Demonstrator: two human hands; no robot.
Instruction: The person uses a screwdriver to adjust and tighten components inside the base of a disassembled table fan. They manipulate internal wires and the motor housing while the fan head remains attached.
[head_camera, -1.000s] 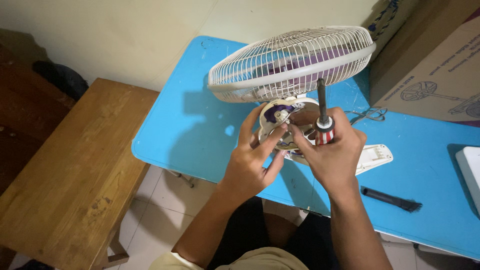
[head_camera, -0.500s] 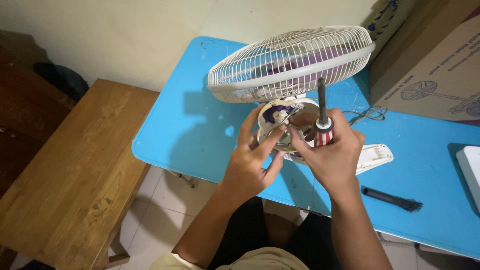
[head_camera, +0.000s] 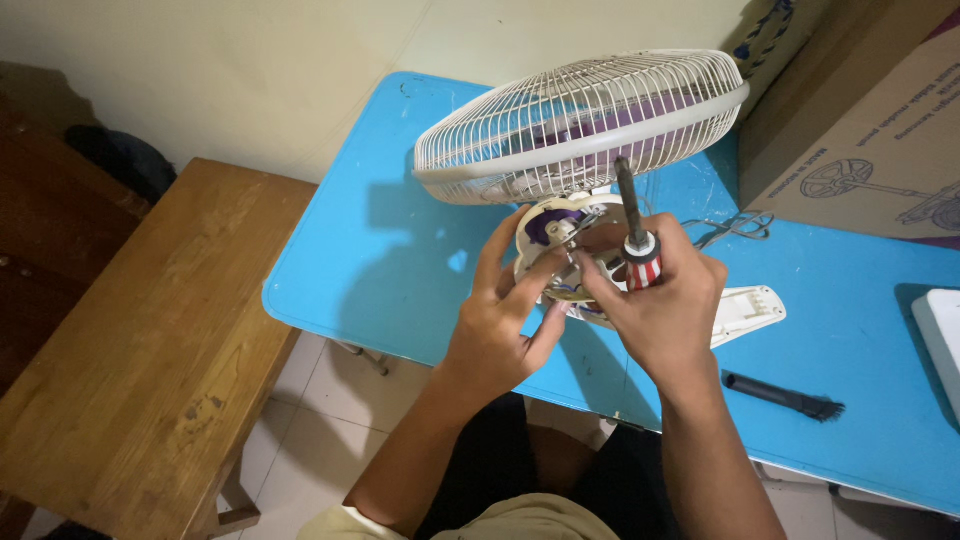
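Note:
A white table fan (head_camera: 580, 125) with a wire cage and purple blades lies on its side on a blue table (head_camera: 400, 260). Its open motor housing (head_camera: 560, 225), white with purple parts and wires, faces me. My left hand (head_camera: 505, 320) grips the housing's near edge, fingers spread around it. My right hand (head_camera: 665, 300) is shut on a screwdriver (head_camera: 632, 225) with a red-and-white handle and dark shaft pointing up, while its fingertips reach into the housing.
A white plastic cover (head_camera: 750, 310) lies on the table behind my right hand. A small black brush (head_camera: 785, 397) lies nearer the front edge. A cardboard box (head_camera: 870, 130) stands at the back right, a white object (head_camera: 940, 340) at the far right, and a wooden bench (head_camera: 150, 340) on the left.

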